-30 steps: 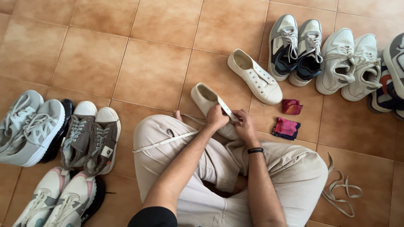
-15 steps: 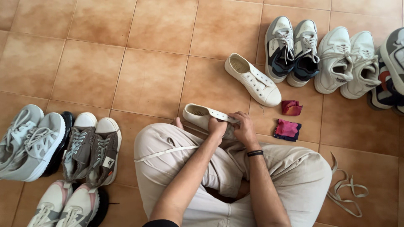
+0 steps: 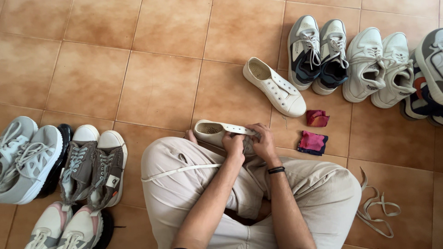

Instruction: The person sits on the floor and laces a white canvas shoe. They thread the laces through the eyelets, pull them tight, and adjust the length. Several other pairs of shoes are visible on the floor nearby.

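A person in beige trousers sits cross-legged on a floor of orange-brown ceramic tiles (image 3: 138, 69). A low white canvas sneaker without laces (image 3: 217, 133) rests on the raised left knee, just past the hands, its open heel turned to the left. The left hand (image 3: 234, 144) grips the shoe's upper from the near side, its fingers curled closed around the tongue area. The right hand (image 3: 263, 140), with a black band (image 3: 276, 170) on its wrist, lies just beside it, touching the same shoe; its fingers are bent and pinched at the eyelet strip. A flat white shoelace (image 3: 180, 170) runs across the left thigh toward the hands.

The matching white canvas sneaker (image 3: 275, 86) lies on the tiles beyond the hands, apart from them, toe pointing right. To its right stand a pair of grey and navy trainers (image 3: 317, 53), then a pair of white lace-up trainers (image 3: 378, 64), and further shoes cut by the right edge. Two folded red and pink socks (image 3: 314, 131) lie between the person's right knee and that row. A loose beige lace (image 3: 376, 207) is tangled on the floor by the right knee. On the left stand grey mesh trainers (image 3: 25, 161), grey-brown canvas sneakers with white toe caps (image 3: 94, 168), and pale pink-trimmed shoes (image 3: 64, 228).
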